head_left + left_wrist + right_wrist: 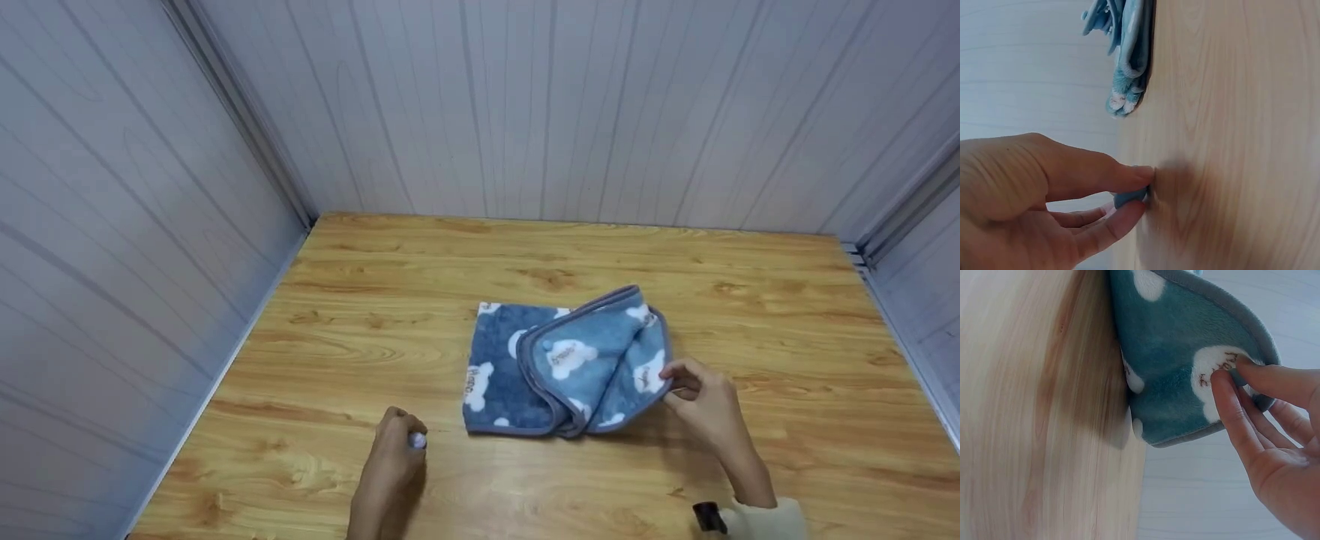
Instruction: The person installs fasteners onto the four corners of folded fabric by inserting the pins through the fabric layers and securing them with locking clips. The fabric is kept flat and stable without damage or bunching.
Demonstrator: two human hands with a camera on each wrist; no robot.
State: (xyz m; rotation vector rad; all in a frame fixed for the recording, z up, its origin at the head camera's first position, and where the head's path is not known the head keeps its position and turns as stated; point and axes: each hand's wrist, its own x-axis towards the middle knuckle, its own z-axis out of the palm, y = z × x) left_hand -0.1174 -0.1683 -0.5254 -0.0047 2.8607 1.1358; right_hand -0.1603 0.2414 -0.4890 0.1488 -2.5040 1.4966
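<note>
A fleecy blue blanket (502,375) with white cloud-like patches, lettering and a grey edging lies folded on the table, its right part turned over and bunched. My right hand (709,405) pinches the right edge of this blanket between thumb and fingers; in the right wrist view that edge stands raised off the wood. To the left of the blanket, my left hand (394,450) holds a small blue-grey object (1130,197) between thumb and fingertips, close to the tabletop. Fingers cover most of that object, so its kind cannot be told.
The wood-grain table (360,300) extends around the blanket on every side. Pale panelled walls (510,112) rise at the back, left and right. A cream sleeve (772,521) with a dark piece beside it shows at the lower right.
</note>
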